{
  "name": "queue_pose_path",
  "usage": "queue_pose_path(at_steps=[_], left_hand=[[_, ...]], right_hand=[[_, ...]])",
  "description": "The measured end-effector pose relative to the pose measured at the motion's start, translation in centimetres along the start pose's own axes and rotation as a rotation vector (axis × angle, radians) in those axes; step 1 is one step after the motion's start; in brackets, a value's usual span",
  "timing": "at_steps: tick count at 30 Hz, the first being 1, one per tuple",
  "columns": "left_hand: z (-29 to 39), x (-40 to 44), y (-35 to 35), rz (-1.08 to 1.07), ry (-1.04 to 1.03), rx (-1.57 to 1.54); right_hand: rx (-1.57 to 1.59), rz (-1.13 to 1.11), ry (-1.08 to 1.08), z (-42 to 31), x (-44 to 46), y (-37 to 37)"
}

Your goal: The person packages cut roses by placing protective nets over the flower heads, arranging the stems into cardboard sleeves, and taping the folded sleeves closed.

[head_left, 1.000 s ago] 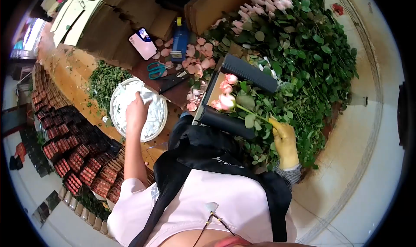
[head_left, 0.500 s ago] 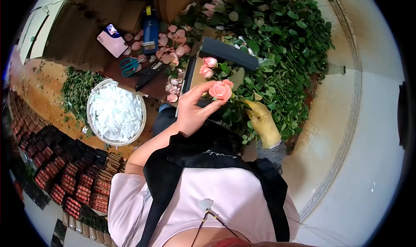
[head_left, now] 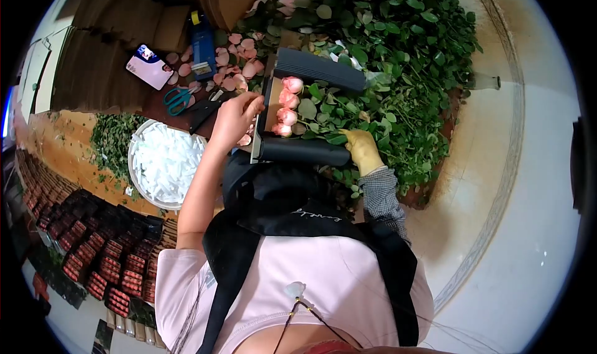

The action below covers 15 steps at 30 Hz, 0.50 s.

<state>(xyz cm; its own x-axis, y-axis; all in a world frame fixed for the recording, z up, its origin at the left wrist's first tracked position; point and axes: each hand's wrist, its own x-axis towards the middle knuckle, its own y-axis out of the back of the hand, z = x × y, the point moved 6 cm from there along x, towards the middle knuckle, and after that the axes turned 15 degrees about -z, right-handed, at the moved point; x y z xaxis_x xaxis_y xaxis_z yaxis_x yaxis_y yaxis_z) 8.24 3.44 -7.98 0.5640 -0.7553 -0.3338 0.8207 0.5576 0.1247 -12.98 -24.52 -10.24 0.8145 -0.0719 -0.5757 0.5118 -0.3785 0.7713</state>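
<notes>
My left hand [head_left: 237, 121], bare, has its fingers bent and drawn together at the left edge of the brown board [head_left: 273, 103], just beside the four pink roses [head_left: 288, 99]. These lie in a row on the board, heads toward my left and leafy stems toward my right, between the far black ribbed bar [head_left: 320, 70] and the near black bar [head_left: 305, 151]. My right hand [head_left: 362, 150], in a yellow glove, is by the right end of the near bar, fingers bent toward the stems; from this angle I can't tell whether either hand pinches anything. Beyond my right hand spreads a heap of green rose leaves [head_left: 416, 99]. Left of the board, loose pink petals [head_left: 249, 68] lie near teal-handled scissors [head_left: 178, 100] and a lit phone [head_left: 149, 67]. The white bucket [head_left: 140, 191], full of small white pieces [head_left: 165, 161], stands beside my left forearm.
</notes>
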Motion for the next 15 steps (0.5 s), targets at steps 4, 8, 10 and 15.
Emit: queue_pose_path(at_steps=[4,8,10,15], left_hand=[[-5.2,0.6,-1.6,0.038,0.064,0.010],[-3.7,0.9,-2.5,0.098,0.130,0.214],[-3.1,1.3,-2.8,0.113,0.147,0.281],[-1.6,1.3,-3.4,0.161,0.043,0.442]], right_hand=[[-0.058,-0.063,0.020,-4.2,-2.0,6.0],[-0.049,0.074,0.284,-12.6,-1.9,13.9],[-0.063,0.202,0.385,-14.5,-0.1,12.9],[-0.235,-0.076,0.206,-13.7,8.0,3.6]])
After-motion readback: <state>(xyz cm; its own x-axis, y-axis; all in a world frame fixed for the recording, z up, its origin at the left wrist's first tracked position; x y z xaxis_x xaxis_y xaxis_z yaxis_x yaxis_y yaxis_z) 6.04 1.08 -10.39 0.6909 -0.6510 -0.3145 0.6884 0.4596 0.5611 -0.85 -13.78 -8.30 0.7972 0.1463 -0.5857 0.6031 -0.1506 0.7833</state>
